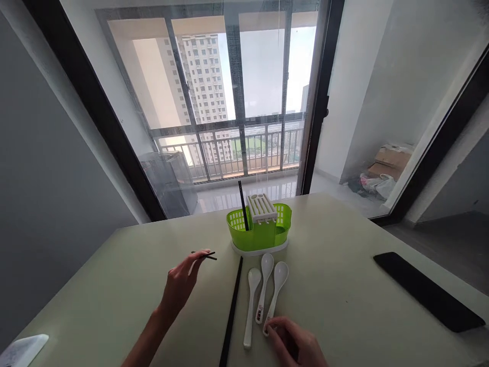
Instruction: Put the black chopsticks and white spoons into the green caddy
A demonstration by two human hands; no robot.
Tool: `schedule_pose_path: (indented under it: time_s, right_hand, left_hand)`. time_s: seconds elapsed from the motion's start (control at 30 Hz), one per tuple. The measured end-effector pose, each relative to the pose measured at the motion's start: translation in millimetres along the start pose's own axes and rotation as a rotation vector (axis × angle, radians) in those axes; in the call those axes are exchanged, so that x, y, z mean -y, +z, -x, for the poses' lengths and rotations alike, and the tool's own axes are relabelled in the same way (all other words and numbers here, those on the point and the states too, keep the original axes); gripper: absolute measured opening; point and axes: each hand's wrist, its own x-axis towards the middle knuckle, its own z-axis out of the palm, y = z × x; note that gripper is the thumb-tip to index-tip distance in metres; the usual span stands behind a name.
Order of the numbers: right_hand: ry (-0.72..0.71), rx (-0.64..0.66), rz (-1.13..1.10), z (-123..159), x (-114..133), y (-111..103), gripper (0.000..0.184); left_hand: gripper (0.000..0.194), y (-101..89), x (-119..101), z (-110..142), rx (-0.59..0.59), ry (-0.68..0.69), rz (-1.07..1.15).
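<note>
Right hand (294,340) — curled, pinching rightmost white spoon (276,289) by handle tip | left hand (185,269) — pinched on black chopsticks (210,256)

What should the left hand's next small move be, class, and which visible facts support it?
Probably the left hand should bring its dark chopsticks over the left compartment of the green caddy: they are held short of it, and black chopsticks stand there.

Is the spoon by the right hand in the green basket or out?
It's out: that white spoon lies on the table in front of the green basket, with the right hand at its handle.
</note>
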Motion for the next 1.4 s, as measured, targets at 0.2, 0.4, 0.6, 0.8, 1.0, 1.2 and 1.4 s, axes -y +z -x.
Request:
schedule_pose_path:
  time_s: [0.2,0.4,0.6,0.8,1.0,1.2,1.4]
  right_hand:
    - [-0.017,-0.010,-0.020,0,-2,1,0.048]
    - [-0.002,-0.017,-0.018,0,-3,2,0.050]
    - [0.035,-0.044,-0.121,-3,9,-4,0.051]
    - [0.144,0.051,-0.311,-4,20,-8,0.064]
    - [0.084,0.171,-0.185,-4,17,-7,0.060]
    - [0.086,0.191,-0.168,-4,11,-5,0.065]
    - [0.007,0.073,-0.125,-5,18,-11,0.054]
  left_hand:
    - [0.022,-4.0,-24,-16,-0.333,-0.291,0.474]
    - [0.035,9.6,-4,-14,-0.266,-0.773,1.043]
    - [0.031,38.7,-26,7,-0.012,-0.920,1.200]
    - [0.037,50.0,-71,22,0.199,-0.946,1.282]
    - [0.035,52.5,-83,31,0.193,-0.929,1.291]
    - [0.044,54.8,-83,33,0.123,-0.968,1.303]
    - [0.052,55.0,-70,33,0.079,-0.976,1.285]
